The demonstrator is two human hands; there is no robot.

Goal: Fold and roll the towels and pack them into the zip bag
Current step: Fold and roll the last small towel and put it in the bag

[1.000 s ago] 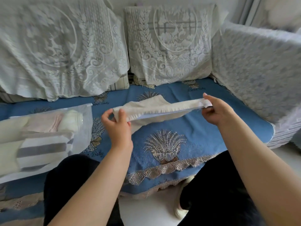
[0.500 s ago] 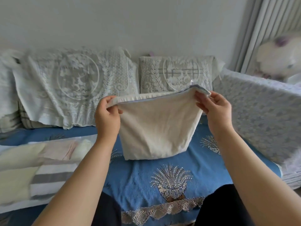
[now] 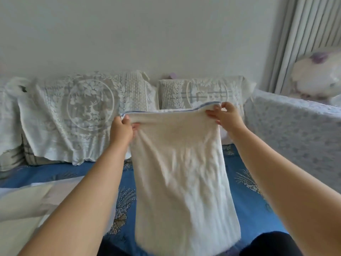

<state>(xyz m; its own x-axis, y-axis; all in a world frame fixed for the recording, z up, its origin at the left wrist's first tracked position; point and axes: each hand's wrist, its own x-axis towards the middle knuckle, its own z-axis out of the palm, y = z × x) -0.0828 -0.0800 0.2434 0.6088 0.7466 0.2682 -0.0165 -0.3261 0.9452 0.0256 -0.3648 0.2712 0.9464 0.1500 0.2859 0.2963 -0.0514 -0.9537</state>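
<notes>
Towel (image 3: 181, 174) hung full-length | left hand (image 3: 120, 130) and right hand (image 3: 224, 118) each pinched a top corner | step: folding | next: lay it flat on sofa (image 3: 254, 206), halve it.

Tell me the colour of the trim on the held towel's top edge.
Blue trim, head view.

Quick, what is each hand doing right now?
Left hand: pinching the towel's top left corner.
Right hand: pinching the towel's top right corner.
</notes>
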